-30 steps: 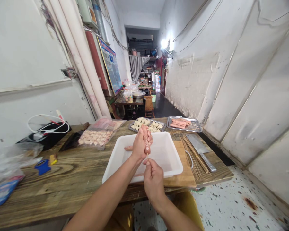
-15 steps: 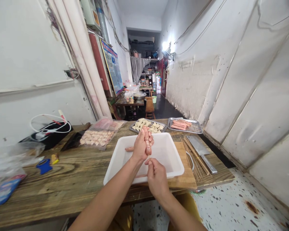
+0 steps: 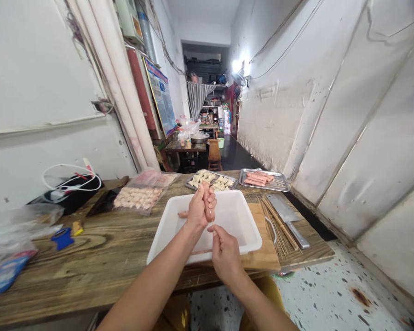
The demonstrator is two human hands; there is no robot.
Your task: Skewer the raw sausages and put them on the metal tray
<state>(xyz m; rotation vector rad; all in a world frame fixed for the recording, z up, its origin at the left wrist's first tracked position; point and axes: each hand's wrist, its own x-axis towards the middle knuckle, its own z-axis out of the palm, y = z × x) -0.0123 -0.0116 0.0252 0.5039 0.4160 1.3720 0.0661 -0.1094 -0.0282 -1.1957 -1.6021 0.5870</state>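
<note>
My left hand [image 3: 199, 204] is wrapped round a pinkish sausage [image 3: 210, 214] above a white plastic tub [image 3: 246, 230]. The sausage's lower end points down toward me, and a thin bit of bamboo skewer [image 3: 212, 222] shows below it. Just under that end, my right hand [image 3: 225, 246] is closed, thumb and forefinger pinching the skewer's lower part. Inside the tub another sausage [image 3: 182, 214] lies partly hidden behind my left wrist, and something pinkish rests along the near side.
The tub stands partly on a wooden cutting board [image 3: 262, 259]. To its right lie loose skewers [image 3: 279, 225] and a cleaver [image 3: 286, 214]. Behind are a tray of skewered sausages [image 3: 262, 179] and a tray of pale cut pieces [image 3: 221, 180]. Bagged meat [image 3: 138, 195] lies left.
The fingers of my left hand have closed further over the sausage, covering more of it. My right hand stays pinched just below; the whole view has shifted very slightly.
</note>
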